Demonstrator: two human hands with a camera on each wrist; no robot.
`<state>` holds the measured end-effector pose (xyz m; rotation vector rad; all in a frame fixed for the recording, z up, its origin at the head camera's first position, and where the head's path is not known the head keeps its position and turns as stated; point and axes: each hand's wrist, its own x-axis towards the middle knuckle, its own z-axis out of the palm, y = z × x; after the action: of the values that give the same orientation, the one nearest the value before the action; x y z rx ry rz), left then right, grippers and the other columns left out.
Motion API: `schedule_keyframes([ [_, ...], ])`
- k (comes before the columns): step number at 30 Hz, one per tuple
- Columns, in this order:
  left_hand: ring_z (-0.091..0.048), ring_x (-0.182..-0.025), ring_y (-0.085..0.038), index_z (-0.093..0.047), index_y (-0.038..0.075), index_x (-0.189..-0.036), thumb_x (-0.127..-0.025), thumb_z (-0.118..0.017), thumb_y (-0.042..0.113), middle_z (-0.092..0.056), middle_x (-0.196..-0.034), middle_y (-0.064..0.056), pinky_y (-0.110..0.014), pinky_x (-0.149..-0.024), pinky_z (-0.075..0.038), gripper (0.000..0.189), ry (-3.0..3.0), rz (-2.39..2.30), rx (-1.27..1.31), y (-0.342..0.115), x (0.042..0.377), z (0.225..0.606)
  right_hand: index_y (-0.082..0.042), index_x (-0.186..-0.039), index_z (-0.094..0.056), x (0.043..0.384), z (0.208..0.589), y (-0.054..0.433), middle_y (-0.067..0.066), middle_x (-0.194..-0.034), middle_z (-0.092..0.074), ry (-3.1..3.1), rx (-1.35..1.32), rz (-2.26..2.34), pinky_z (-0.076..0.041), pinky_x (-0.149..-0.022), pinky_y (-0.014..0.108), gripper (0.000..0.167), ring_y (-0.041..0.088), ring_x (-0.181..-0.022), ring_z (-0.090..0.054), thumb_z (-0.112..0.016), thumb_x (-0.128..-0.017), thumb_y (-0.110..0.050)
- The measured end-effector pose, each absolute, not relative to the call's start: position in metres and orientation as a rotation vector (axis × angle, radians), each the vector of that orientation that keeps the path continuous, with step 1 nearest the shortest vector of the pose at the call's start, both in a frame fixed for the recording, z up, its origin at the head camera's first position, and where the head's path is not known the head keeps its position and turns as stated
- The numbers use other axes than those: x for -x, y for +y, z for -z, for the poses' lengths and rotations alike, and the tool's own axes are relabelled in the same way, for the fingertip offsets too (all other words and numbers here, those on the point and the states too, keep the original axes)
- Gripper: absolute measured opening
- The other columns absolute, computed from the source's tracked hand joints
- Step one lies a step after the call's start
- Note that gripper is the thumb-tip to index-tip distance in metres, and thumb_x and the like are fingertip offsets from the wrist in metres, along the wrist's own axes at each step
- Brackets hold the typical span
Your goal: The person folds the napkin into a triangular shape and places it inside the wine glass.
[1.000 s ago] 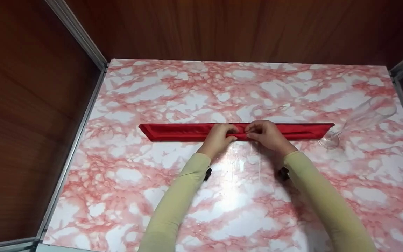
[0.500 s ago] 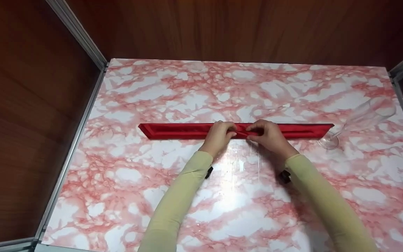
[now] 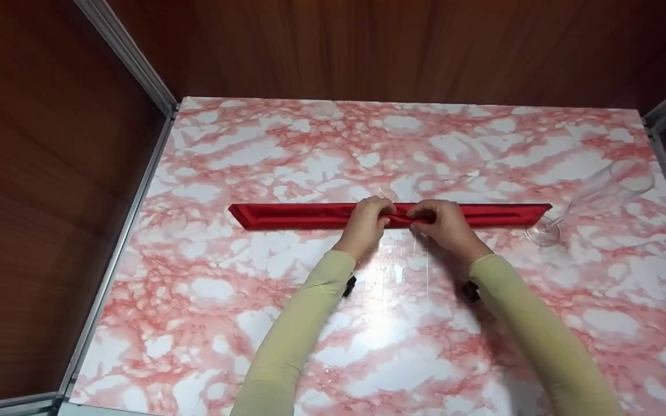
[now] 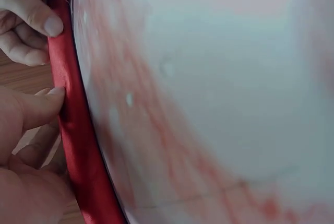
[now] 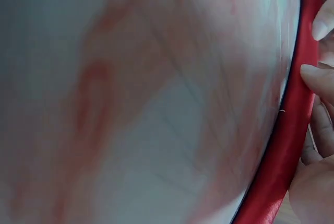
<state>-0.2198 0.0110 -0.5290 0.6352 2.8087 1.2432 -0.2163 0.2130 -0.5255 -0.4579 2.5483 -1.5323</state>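
A long, narrow strip of folded red satin cloth (image 3: 298, 217), much like a folded napkin, lies across the table with slanted ends. My left hand (image 3: 363, 227) pinches its near edge left of the middle, thumb in front and fingers curled over it. Just to the right, my right hand (image 3: 446, 226) pinches the same edge, with a small gap between the two hands. Up close in the left wrist view, the left thumb (image 4: 44, 106) presses the red band. The right thumb (image 5: 315, 80) does likewise in the right wrist view. Fingertips behind the cloth are partly hidden.
A clear stemmed glass (image 3: 605, 193) stands at the right, its foot (image 3: 543, 231) close to the cloth's right end. The tabletop (image 3: 211, 323) has a red and white marbled pattern. Dark wood panels (image 3: 367, 52) rise at the back and sides.
The cloth's near edge has drawn slightly away from me, making the strip a little narrower. My fingers have shifted slightly at the middle, where the cloth is more gathered; both hands keep their place.
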Motion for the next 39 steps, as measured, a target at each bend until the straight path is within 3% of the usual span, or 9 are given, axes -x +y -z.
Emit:
schedule_keyframes([
  [6,-0.059,-0.095,-0.018,-0.070,0.007,-0.096,-0.081,-0.068,-0.007,-0.066,-0.095,-0.001,-0.024,-0.087,-0.043,0.021,2.867,-1.162,-0.666,0.009,0.213,0.524,-0.001,-0.096,-0.073,0.218,0.524,0.215,0.008,-0.092,-0.070,2.575,0.483,1.464,-0.048,-0.074,0.020,0.016,0.019,-0.087,-0.062,-0.072,-0.081,0.004],
  [17,-0.060,-0.095,-0.014,-0.069,0.006,-0.099,-0.080,-0.067,-0.011,-0.067,-0.098,-0.002,-0.021,-0.086,-0.044,0.026,2.798,-1.148,-0.773,0.000,0.203,0.522,-0.003,-0.096,-0.073,0.210,0.522,0.219,0.009,-0.091,-0.070,2.509,0.407,1.450,-0.047,-0.060,0.020,0.013,0.016,-0.074,-0.060,-0.073,-0.083,-0.002],
  [23,-0.059,-0.096,-0.011,-0.069,0.008,-0.101,-0.080,-0.070,-0.007,-0.067,-0.099,0.001,-0.021,-0.085,-0.044,0.027,2.741,-1.139,-0.750,-0.004,0.200,0.522,0.002,-0.101,-0.070,0.207,0.521,0.221,0.018,-0.093,-0.068,2.392,0.329,1.485,-0.047,-0.051,0.026,0.016,0.024,-0.066,-0.057,-0.069,-0.086,-0.003],
  [27,-0.060,-0.098,-0.010,-0.067,0.009,-0.106,-0.083,-0.070,-0.005,-0.068,-0.102,0.000,-0.019,-0.085,-0.045,0.027,2.722,-1.180,-0.706,-0.005,0.200,0.524,0.008,-0.105,-0.065,0.208,0.521,0.220,0.024,-0.096,-0.066,2.387,0.362,1.502,-0.049,-0.058,0.025,0.020,0.032,-0.077,-0.060,-0.067,-0.086,0.003],
  [32,-0.062,-0.097,-0.012,-0.061,0.007,-0.114,-0.083,-0.070,-0.004,-0.069,-0.100,-0.002,-0.020,-0.085,-0.045,0.034,2.717,-1.244,-0.673,-0.004,0.202,0.527,0.006,-0.105,-0.066,0.207,0.521,0.216,0.019,-0.099,-0.067,2.447,0.428,1.527,-0.049,-0.069,0.019,0.022,0.027,-0.090,-0.062,-0.069,-0.083,0.007],
  [39,-0.062,-0.096,-0.017,-0.053,0.006,-0.125,-0.086,-0.068,-0.001,-0.069,-0.095,0.000,-0.026,-0.089,-0.044,0.043,2.734,-1.244,-0.646,-0.004,0.204,0.528,0.002,-0.106,-0.067,0.205,0.521,0.210,0.014,-0.101,-0.068,2.502,0.525,1.595,-0.049,-0.081,0.030,0.027,0.025,-0.095,-0.063,-0.073,-0.080,0.007],
])
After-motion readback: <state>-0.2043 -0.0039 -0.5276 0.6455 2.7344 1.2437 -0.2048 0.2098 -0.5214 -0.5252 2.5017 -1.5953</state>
